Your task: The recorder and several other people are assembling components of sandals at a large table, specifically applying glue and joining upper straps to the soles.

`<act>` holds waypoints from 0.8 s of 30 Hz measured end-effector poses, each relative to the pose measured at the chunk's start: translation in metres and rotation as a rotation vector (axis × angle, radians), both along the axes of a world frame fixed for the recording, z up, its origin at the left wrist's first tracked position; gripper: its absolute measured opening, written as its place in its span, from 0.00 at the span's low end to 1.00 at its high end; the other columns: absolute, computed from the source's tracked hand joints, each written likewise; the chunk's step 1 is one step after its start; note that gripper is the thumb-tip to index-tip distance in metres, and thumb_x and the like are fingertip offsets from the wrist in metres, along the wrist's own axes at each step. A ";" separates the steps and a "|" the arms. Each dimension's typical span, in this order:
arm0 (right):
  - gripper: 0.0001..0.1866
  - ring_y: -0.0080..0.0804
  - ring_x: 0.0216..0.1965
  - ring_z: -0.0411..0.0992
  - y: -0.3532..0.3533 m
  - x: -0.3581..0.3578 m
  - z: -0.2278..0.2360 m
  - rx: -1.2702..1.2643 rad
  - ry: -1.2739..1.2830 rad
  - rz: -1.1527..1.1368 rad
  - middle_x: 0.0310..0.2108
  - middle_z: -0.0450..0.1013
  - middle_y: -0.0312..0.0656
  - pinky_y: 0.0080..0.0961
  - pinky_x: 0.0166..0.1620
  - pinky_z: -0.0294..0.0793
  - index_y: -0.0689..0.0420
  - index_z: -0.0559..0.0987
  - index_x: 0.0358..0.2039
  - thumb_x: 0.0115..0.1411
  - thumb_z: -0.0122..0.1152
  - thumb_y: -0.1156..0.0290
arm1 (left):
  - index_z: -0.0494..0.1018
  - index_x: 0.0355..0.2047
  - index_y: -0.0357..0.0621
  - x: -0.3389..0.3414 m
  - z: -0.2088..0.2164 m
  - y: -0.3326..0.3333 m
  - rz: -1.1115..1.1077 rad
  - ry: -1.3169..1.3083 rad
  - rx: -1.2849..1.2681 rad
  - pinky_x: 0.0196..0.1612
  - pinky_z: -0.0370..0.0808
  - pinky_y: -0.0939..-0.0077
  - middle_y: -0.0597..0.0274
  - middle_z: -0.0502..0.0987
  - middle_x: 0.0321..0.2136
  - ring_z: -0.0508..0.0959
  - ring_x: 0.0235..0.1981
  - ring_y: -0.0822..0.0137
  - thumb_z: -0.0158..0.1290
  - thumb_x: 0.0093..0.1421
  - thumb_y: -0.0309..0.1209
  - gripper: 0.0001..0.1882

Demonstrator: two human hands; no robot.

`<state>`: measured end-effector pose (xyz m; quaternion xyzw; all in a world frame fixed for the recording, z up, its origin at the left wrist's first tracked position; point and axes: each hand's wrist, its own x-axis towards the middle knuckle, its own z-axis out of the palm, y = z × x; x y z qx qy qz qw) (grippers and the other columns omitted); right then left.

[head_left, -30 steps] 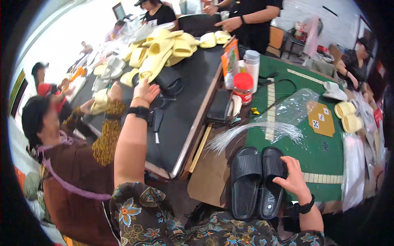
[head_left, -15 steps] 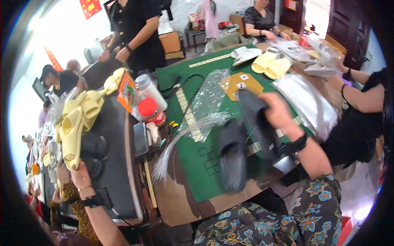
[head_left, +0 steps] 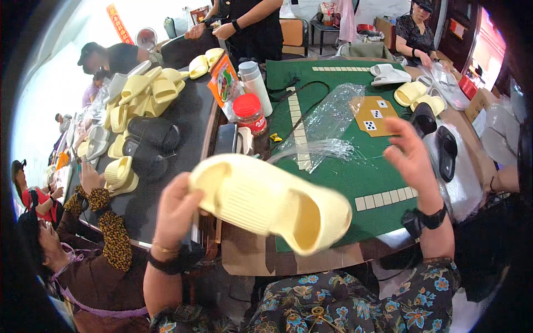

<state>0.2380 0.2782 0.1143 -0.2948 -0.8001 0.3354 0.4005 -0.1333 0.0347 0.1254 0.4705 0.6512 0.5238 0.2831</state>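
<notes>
My left hand [head_left: 176,213] grips a pale yellow slipper [head_left: 250,194] by one end, thumb on top. The slipper is held in the air across the front of the green mat [head_left: 333,222], tilted down to the right, slightly blurred. My right hand [head_left: 408,158] is raised over the right of the mat, fingers apart, with nothing in it. Just right of it lie two black slippers [head_left: 446,154], one partly behind my hand, near clear plastic bags [head_left: 466,188]. A bundle of clear plastic strands [head_left: 322,151] lies on the mat behind the yellow slipper.
A red-lidded jar [head_left: 249,114], a white bottle [head_left: 255,86] and a phone [head_left: 225,140] stand between mat and black table. Yellow slippers [head_left: 141,91] are heaped at left, with black slippers [head_left: 152,133] nearby. A co-worker's arm [head_left: 505,178] reaches in at right.
My right hand has let go of the black slippers, now at the mat's right edge. My left hand has brought a yellow slipper from the left heap over the mat. The view has shifted left.
</notes>
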 end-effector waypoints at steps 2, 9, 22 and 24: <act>0.35 0.35 0.52 0.68 -0.029 -0.032 0.008 0.001 -0.169 0.246 0.51 0.69 0.42 0.33 0.53 0.68 0.55 0.68 0.57 0.49 0.70 0.62 | 0.73 0.37 0.33 0.022 -0.004 0.015 -0.121 0.189 -0.082 0.27 0.70 0.82 0.64 0.75 0.24 0.72 0.24 0.78 0.50 0.59 0.26 0.09; 0.31 0.30 0.42 0.74 -0.057 -0.079 -0.046 -0.440 -0.146 0.446 0.41 0.75 0.44 0.28 0.46 0.73 0.62 0.69 0.50 0.51 0.70 0.58 | 0.70 0.49 0.35 0.081 -0.035 0.066 -0.240 0.017 -0.082 0.37 0.73 0.81 0.59 0.76 0.35 0.74 0.33 0.76 0.55 0.60 0.27 0.17; 0.25 0.33 0.48 0.73 -0.011 -0.040 -0.112 -0.966 0.856 -0.040 0.48 0.72 0.45 0.32 0.51 0.73 0.66 0.65 0.56 0.66 0.51 0.61 | 0.68 0.48 0.35 0.145 -0.157 0.014 -0.259 -0.547 -0.333 0.41 0.74 0.80 0.62 0.75 0.40 0.74 0.40 0.75 0.58 0.58 0.28 0.19; 0.23 0.33 0.48 0.73 -0.013 -0.037 -0.119 -0.984 0.867 -0.079 0.48 0.72 0.46 0.33 0.51 0.74 0.66 0.66 0.55 0.67 0.50 0.61 | 0.70 0.43 0.37 0.151 -0.148 0.019 -0.069 -0.686 -0.091 0.36 0.70 0.84 0.68 0.74 0.36 0.72 0.36 0.81 0.54 0.59 0.25 0.11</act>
